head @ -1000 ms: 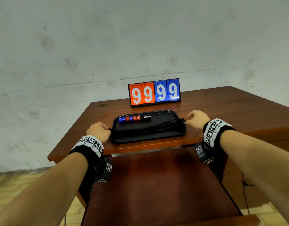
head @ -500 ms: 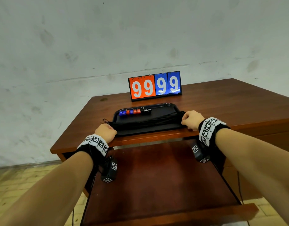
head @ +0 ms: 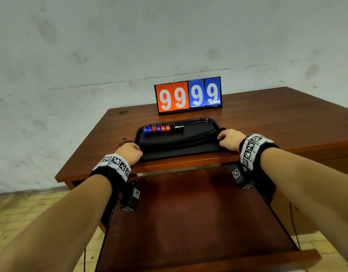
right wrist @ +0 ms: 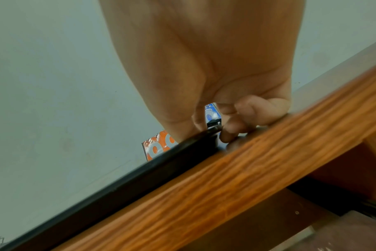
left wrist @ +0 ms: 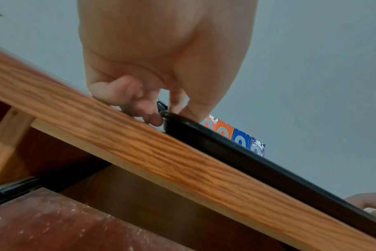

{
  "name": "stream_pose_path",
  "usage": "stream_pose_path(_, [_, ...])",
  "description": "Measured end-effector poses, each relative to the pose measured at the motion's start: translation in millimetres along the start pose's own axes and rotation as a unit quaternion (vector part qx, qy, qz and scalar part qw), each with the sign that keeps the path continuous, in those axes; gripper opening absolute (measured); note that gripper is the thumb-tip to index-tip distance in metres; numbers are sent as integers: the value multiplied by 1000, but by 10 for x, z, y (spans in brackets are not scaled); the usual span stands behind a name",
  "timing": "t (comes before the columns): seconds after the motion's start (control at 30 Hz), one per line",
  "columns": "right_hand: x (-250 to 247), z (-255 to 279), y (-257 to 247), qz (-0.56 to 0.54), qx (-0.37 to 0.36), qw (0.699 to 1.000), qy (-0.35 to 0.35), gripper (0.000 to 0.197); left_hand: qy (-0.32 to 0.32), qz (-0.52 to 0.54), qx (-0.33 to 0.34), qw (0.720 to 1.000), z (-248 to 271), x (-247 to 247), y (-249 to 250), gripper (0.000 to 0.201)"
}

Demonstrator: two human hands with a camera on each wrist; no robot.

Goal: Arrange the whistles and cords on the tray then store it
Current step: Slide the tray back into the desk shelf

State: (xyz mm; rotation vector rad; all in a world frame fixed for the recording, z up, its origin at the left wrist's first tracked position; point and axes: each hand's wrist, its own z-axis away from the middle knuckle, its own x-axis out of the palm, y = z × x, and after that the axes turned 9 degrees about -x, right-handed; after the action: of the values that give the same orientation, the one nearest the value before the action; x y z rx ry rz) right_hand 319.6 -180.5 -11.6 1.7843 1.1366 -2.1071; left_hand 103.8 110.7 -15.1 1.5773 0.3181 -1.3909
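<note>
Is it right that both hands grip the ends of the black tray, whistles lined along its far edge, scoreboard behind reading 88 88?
Not quite. The scoreboard reads 99 99, as the head view shows. The rest holds: the left hand and right hand grip the ends of the black tray, with the whistles lined along its far edge.

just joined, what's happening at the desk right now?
A person grips a black tray at both ends, left hand on its left rim, right hand on its right rim. The whistles sit in a row at the back, the black cords lie across the front. The tray is at the desk's front edge, above an open drawer.
</note>
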Motion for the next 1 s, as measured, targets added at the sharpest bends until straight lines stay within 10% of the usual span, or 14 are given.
stream_pose_path(1.0, [-2, 859, -179, -122, 48, 991, -23, 43, -38, 87, -35, 995, 775, -73, -186, 15])
